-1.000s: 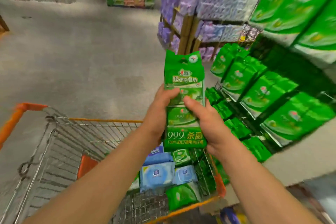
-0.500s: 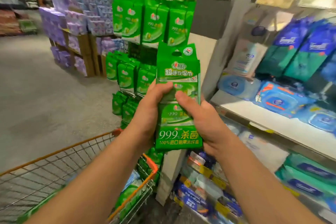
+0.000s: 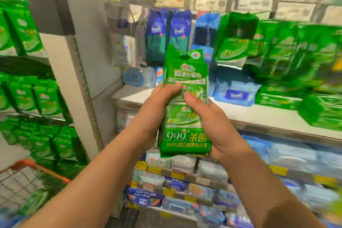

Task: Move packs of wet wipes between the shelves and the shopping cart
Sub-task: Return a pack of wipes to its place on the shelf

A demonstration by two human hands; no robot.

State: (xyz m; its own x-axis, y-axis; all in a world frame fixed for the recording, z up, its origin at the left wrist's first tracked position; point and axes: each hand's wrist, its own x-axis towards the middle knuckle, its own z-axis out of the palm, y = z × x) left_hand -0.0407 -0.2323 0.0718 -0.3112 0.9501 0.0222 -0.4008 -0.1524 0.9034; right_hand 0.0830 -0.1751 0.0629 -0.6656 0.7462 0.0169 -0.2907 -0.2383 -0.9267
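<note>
Both grips holding one green wipes pack (image 3: 185,109) upright – left hand (image 3: 157,114) and right hand (image 3: 212,126) clasping its sides, facing shelf (image 3: 259,114). You're mid-transfer — placing still left; cart (image 3: 27,174) sitting low left.

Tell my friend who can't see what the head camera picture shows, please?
Two hands, the left hand and the right hand, hold a tall green pack of wet wipes upright in front of a store shelf stocked with blue and green packs. An orange-rimmed shopping cart shows at the lower left.
</note>
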